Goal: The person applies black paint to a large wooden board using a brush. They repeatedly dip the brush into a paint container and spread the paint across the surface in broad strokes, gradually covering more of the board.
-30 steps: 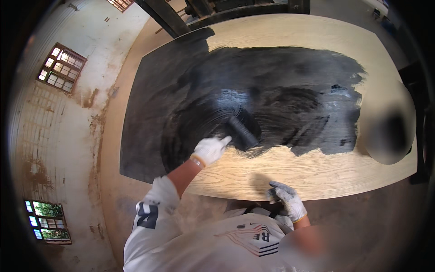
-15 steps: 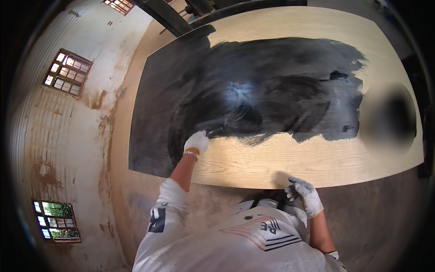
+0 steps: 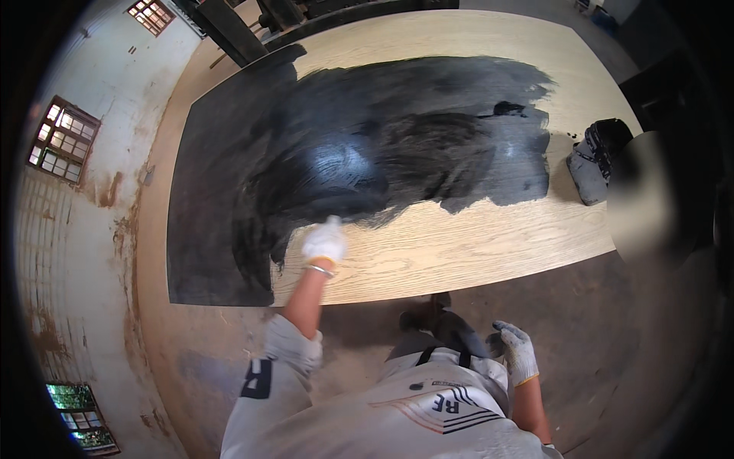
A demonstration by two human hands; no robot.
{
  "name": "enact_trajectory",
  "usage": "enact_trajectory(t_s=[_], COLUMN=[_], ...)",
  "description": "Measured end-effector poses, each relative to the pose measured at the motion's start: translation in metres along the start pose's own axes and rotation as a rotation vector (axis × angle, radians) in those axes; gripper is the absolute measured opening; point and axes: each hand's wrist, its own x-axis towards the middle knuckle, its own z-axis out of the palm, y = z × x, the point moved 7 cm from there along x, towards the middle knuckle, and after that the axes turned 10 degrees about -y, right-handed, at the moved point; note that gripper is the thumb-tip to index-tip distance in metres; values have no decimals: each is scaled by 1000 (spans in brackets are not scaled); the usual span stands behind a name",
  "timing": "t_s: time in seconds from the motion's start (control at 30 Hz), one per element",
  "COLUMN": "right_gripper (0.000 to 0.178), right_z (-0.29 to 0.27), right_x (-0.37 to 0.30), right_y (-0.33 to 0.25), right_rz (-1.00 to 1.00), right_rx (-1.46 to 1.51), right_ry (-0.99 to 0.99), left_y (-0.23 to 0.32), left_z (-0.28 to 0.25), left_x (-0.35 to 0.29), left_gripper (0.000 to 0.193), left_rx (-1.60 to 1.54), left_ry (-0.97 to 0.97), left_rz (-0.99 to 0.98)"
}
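Observation:
A large wood-grain board (image 3: pixel 428 245) lies before me, much of it spread with black coating (image 3: pixel 229 145). My left hand (image 3: pixel 325 242), in a white glove, is closed at the lower edge of the black area. It grips a flat, dark spreading tool, blurred and hard to tell from the coating behind it. My right hand (image 3: pixel 514 350), gloved in white with grey fingers, hangs below the board's near edge. Its fingers are loosely bent and apart, with nothing seen in them. A black-smeared container (image 3: pixel 590 170) stands on the board's right side.
A thick dab of black paste (image 3: pixel 508 109) sits on the coated area. Dark metal framework (image 3: pixel 233 34) rises behind the board's far left edge. A stained white wall (image 3: pixel 84 229) with windows runs along the left. A blurred pale patch hides part of the right end.
The view has shifted, bringing the container into sight at right. My left hand has moved along the lower edge of the black area, still holding the tool. My right hand stays low.

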Motion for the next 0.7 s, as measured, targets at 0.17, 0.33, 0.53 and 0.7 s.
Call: enact_trajectory(t_s=[0.17, 0.33, 0.53, 0.7], right_gripper=[33, 34, 38, 43], right_z=[-19, -100, -261, -382], right_x=[20, 39, 67, 32], right_y=[1, -30, -52, -85], right_rz=[56, 26, 4, 245], right_rx=[-211, -181, -355, -283], right_ry=[22, 17, 3, 279], left_y=[117, -5, 196, 152], left_z=[55, -4, -29, 38], left_x=[-84, -7, -8, -64], left_gripper=[49, 45, 38, 51], left_rx=[71, -78, 38, 38], left_ry=[-130, 147, 145, 59], left_rz=[190, -196, 157, 24])
